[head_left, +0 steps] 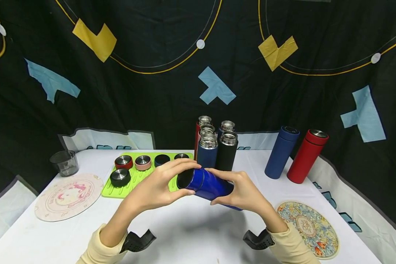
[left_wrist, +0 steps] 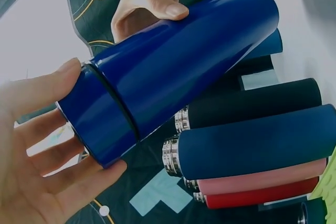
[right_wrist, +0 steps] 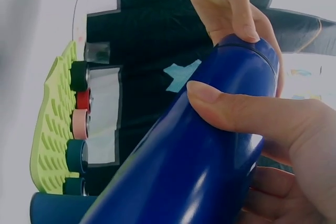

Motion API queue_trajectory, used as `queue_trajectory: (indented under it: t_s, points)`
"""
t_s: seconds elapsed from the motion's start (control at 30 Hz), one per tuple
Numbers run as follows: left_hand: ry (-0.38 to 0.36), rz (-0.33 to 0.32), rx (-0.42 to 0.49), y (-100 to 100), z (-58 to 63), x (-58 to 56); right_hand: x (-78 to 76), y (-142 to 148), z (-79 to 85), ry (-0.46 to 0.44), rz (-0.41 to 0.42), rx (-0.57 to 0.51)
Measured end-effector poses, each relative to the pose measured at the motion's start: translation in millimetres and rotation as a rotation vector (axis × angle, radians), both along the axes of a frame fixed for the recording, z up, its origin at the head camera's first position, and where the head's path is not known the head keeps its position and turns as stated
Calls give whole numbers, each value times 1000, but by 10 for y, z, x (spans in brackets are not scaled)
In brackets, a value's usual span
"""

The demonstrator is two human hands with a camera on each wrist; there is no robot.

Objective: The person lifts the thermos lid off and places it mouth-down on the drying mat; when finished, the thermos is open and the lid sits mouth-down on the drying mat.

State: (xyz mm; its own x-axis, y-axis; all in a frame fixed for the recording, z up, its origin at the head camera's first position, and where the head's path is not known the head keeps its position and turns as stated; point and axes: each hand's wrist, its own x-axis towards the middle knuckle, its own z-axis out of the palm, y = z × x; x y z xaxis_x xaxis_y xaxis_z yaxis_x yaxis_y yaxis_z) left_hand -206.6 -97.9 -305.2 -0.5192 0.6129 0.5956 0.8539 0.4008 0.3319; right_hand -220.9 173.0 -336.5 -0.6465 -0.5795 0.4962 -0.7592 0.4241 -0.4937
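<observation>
A glossy blue thermos flask (head_left: 214,185) is held tilted above the table, its cap end toward the left. My left hand (head_left: 158,183) grips the cap (left_wrist: 100,121), thumb on one side and fingers on the other. Around the flask's body curls my right hand (head_left: 242,189), with its thumb lying along the near side in the right wrist view. A dark seam ring runs between cap and body. Behind the flask stand several uncapped flasks with bare steel necks, among them a blue one (head_left: 207,154) and a black one (head_left: 227,152).
Several loose caps, including a red one (head_left: 123,161) and a black one (head_left: 120,178), sit on a green ribbed mat (head_left: 136,187). Capped blue (head_left: 281,154) and red (head_left: 307,157) flasks stand right. A dark clear cup (head_left: 66,163) and round mats (head_left: 69,198) (head_left: 308,227) lie at the sides.
</observation>
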Motion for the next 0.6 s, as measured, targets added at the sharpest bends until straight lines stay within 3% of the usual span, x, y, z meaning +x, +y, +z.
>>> queue_trajectory:
  t_s: [0.4,0.6]
  points:
    - [-36,175,38,60,-11,37,-31,-48,-61,172,-19,-19]
    - [-142,237,87,88,-38,9,-33,-52,-67,238,-44,23]
